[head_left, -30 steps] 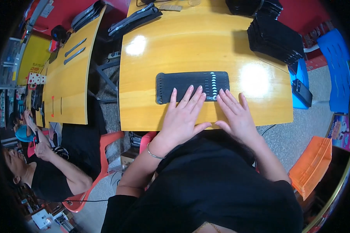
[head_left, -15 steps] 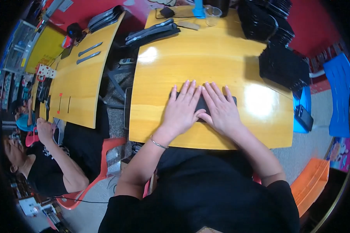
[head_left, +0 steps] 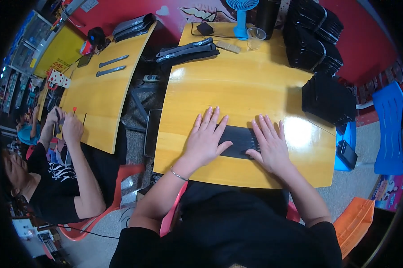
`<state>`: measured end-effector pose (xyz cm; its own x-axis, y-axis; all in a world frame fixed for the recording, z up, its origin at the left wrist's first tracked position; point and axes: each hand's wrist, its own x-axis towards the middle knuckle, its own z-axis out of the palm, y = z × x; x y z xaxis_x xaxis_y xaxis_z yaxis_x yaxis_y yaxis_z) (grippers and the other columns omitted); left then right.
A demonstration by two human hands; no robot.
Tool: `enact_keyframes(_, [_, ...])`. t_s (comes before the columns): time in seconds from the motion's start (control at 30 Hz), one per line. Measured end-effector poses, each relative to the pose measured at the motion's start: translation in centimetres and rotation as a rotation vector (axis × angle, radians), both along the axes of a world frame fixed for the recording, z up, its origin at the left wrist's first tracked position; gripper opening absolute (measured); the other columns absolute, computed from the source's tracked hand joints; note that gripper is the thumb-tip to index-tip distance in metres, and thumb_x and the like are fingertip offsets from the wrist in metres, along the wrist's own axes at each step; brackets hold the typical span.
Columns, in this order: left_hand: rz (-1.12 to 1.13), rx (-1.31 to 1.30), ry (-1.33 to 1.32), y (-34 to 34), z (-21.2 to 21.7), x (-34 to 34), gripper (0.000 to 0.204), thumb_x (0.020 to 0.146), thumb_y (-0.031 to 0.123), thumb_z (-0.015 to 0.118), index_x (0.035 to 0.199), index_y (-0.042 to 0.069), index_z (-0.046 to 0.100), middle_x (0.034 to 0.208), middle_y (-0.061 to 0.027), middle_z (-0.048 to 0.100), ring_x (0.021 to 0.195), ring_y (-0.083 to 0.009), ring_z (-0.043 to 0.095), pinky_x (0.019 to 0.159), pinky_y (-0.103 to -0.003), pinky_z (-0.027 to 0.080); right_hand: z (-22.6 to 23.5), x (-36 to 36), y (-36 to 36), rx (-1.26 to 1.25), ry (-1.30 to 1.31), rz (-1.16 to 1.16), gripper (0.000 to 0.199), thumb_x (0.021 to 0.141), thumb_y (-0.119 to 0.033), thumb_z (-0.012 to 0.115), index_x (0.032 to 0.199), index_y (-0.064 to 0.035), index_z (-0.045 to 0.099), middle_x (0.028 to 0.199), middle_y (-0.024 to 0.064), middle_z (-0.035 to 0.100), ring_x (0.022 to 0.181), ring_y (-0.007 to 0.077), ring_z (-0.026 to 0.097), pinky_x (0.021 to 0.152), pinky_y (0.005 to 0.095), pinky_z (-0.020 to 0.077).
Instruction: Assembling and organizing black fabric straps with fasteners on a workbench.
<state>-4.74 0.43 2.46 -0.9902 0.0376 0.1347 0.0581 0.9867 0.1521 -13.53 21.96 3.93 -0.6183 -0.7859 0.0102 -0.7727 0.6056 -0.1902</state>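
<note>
The left hand (head_left: 206, 138) lies flat, palm down, fingers spread, pressing on the left end of a flat black ribbed plastic piece (head_left: 240, 140). The right hand (head_left: 269, 145) lies flat in the same manner, fingers spread, covering the right end of the piece. Neither hand grips anything; both rest on top. The black piece lies lengthwise on the yellow wooden worktop (head_left: 237, 85), near the edge closest to the person, with only its middle section visible between the two hands.

At the far edge of the worktop stand a blue desk fan (head_left: 241, 15) and a clear plastic cup (head_left: 255, 38), with long black folded items (head_left: 186, 48) just left of them. Stacks of black trays (head_left: 320, 44) occupy the far right corner. At a second yellow worktop (head_left: 98, 102) to the left, another person's hands (head_left: 67, 125) hold a small object, too small to identify.
</note>
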Motion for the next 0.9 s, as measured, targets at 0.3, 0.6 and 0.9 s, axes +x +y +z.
enact_keyframes(0.3, [0.002, 0.029, 0.016, 0.3, 0.5, 0.4, 0.066, 0.087, 0.045, 0.054, 0.138, 0.007, 0.038, 0.146, -0.0219, 0.028, 0.137, -0.0364, 0.024, 0.110, -0.049, 0.019, 0.5, 0.4, -0.2, 0.010, 0.021, 0.012, 0.078, 0.081, -0.050, 0.058, 0.141, -0.0078, 0.032, 0.147, 0.0169, 0.028, 0.139, 0.0305, 0.021, 0.112, 0.0533, 0.0095])
enact_keyframes(0.6, [-0.053, 0.092, 0.108, 3.9, 0.6, 0.5, 0.062, 0.090, 0.049, 0.048, 0.141, 0.014, 0.037, 0.149, -0.0181, 0.024, 0.139, -0.0346, 0.020, 0.110, -0.054, 0.015, 0.2, 0.9, 0.0, -0.036, 0.020, -0.026, 0.075, 0.079, -0.043, 0.061, 0.140, -0.0082, 0.035, 0.148, 0.0143, 0.029, 0.140, 0.0273, 0.020, 0.113, 0.0509, 0.0087])
enact_keyframes(0.9, [-0.038, 0.041, 0.077, 4.5, -0.2, 0.7, 0.060, 0.091, 0.048, 0.045, 0.141, 0.015, 0.038, 0.147, -0.0168, 0.029, 0.137, -0.0336, 0.024, 0.110, -0.053, 0.017, -1.2, 0.8, 1.2, -0.242, 0.072, -0.048, 0.061, 0.086, -0.031, 0.057, 0.136, -0.0010, 0.037, 0.138, 0.0210, 0.039, 0.129, 0.0361, 0.036, 0.107, 0.0472, 0.0268])
